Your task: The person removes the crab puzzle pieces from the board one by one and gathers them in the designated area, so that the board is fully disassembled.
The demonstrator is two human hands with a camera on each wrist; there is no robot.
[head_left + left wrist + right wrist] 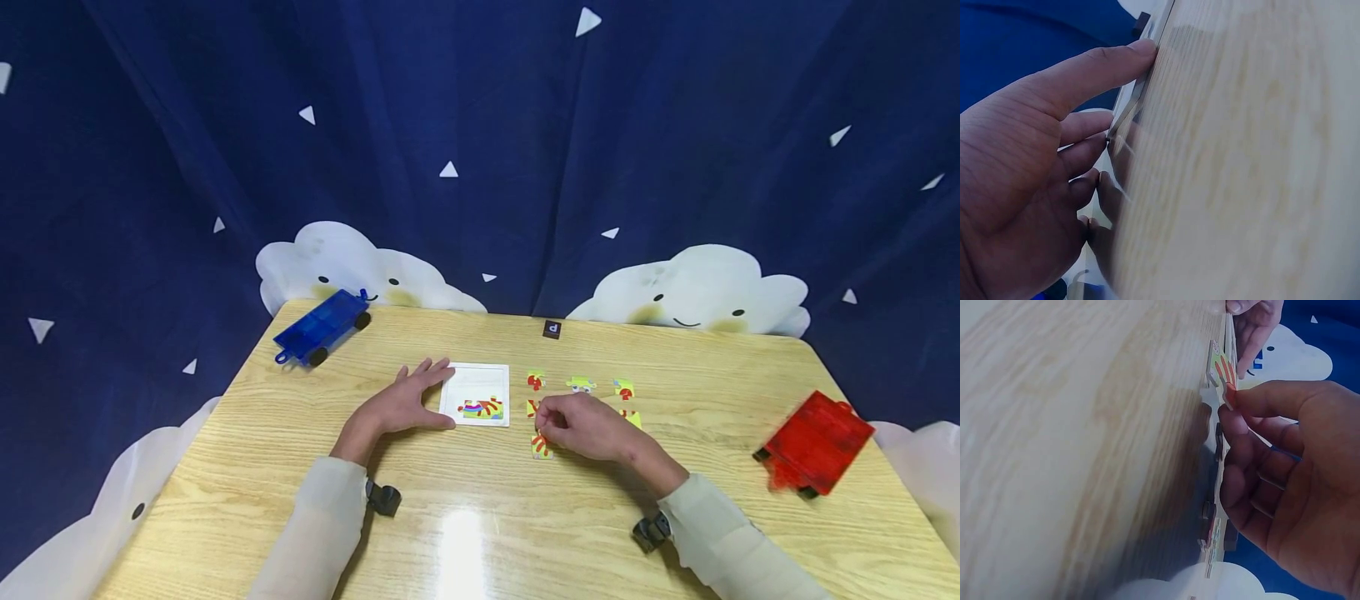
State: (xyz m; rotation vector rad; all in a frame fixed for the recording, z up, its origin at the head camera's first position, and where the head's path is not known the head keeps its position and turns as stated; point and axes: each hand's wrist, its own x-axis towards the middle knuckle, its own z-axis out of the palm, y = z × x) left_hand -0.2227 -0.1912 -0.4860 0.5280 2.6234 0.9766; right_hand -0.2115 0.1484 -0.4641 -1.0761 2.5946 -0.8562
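A square white puzzle tray (476, 380) lies on the table, with joined colourful puzzle pieces (483, 408) in its lower part. My left hand (405, 404) rests at the tray's left side, thumb and fingers spread and touching its edge; in the left wrist view the thumb of the left hand (1029, 162) reaches the rim. To the right of the tray, my right hand (588, 427) pinches a yellow-green puzzle piece with red stripes (541, 448). The right wrist view shows this striped puzzle piece (1222, 369) tilted at the thumb and fingertips of the right hand (1291, 469).
Several loose puzzle pieces lie around the right hand, among them one with eyes (581, 383) and one with red (624, 389). A blue toy wagon (324, 327) stands at the back left, a red toy wagon (817, 442) at the right. A small dark tile (552, 329) lies near the back edge.
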